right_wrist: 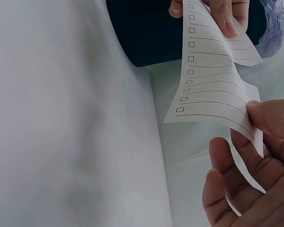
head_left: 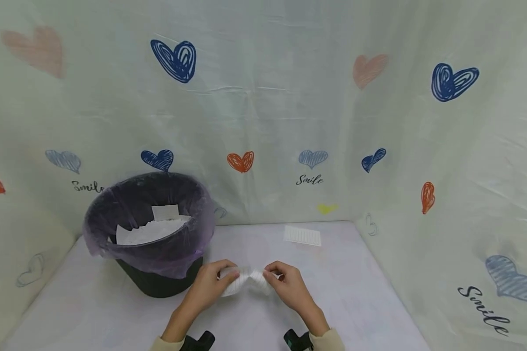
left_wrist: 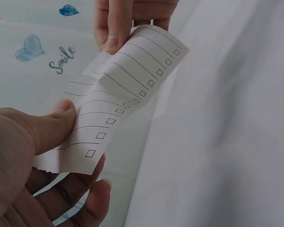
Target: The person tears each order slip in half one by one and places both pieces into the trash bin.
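Observation:
Both hands pinch one white lined checklist sheet (head_left: 233, 288), holding it up over the table. My left hand (head_left: 208, 287) grips one end between thumb and fingers; my right hand (head_left: 290, 286) pinches the other end. In the left wrist view the checklist sheet (left_wrist: 111, 106) bends between the hands, its row of small printed boxes running along one long edge. In the right wrist view the sheet (right_wrist: 208, 80) shows a split on the edge opposite the boxes, between the two thumbs.
A black bin (head_left: 158, 285) with a purple plastic liner (head_left: 101, 214) stands left of the hands, with white paper pieces (head_left: 151, 231) inside. Another lined sheet (head_left: 302, 236) lies on the white table (head_left: 347, 292) at the back right. A heart-patterned curtain (head_left: 263, 117) surrounds the table.

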A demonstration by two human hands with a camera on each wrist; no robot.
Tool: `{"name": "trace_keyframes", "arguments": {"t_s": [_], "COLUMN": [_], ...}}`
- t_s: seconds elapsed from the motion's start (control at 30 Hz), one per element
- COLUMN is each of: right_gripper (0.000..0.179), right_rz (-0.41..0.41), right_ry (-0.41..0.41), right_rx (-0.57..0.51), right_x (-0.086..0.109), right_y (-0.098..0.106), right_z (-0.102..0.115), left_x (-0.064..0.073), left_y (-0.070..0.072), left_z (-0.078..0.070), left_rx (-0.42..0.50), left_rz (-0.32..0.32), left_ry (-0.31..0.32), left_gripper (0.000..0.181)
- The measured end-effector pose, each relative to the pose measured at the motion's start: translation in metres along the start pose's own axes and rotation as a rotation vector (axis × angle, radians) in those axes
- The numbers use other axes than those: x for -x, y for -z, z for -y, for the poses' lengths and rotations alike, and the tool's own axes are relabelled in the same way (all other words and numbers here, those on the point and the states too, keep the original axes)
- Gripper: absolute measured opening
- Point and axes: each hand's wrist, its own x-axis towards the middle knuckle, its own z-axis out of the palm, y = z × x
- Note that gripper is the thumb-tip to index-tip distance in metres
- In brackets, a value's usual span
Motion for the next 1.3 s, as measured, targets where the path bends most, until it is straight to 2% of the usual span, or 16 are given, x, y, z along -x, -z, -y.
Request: {"name": "trace_keyframes", "arguments": {"t_s": [0.2,0.37,0.5,0.77,1.0,1.3], "right_gripper": [0.015,0.012,0.014,0.016,0.013,0.015], "right_rz": [-0.003,-0.029,-0.031,-0.035,-0.048,-0.057], "right_ry": [0.017,-0.025,-0.034,-0.048,-0.024,-0.031], "right_rx": [0.008,0.017,0.009,0.01,0.017,0.022], "right_x": [0.001,0.002,0.004,0.006,0.004,0.004], "right_y": [0.0,0.002,0.004,0.005,0.008,0.012], "right_z": [0.0,-0.002,-0.003,-0.004,-0.003,-0.004], "left_x": [0.003,0.001,0.0,-0.001,-0.004,-0.006], "left_y": [0.001,0.001,0.0,-0.001,-0.001,-0.002], "left_z": [0.002,0.0,-0.001,0.0,0.002,0.002], "left_rx": [-0.004,-0.004,-0.001,0.021,0.008,0.002], "left_rz": [-0.032,-0.078,-0.068,-0.044,-0.072,-0.089], "left_ry": [0.019,0.021,0.017,0.048,0.005,0.033], "left_gripper": [0.008,0.007,0.008,0.01,0.01,0.011]}}
